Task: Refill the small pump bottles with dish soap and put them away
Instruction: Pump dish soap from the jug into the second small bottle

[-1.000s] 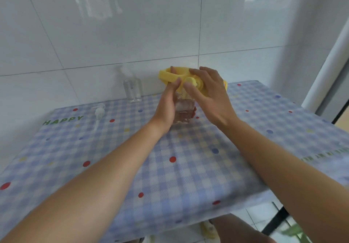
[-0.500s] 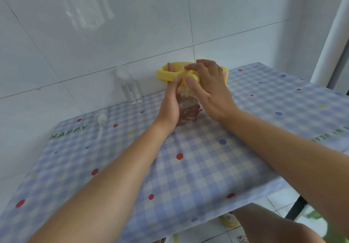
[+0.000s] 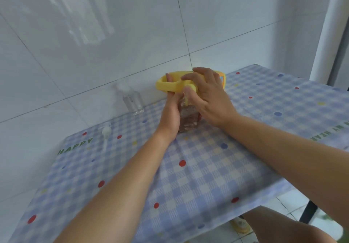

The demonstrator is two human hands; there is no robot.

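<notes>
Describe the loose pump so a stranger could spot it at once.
Start at the checked tablecloth and go to its back left corner, where green letters spell HAPPY. Just right of them lies the pump, white with a thin tube. Unlike the clear bottle standing by the wall, it lies flat, alone.

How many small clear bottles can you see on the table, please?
2. One bottle stands at the wall; the second bottle is gripped by the left hand under the yellow jug. The jug could hide more.
</notes>
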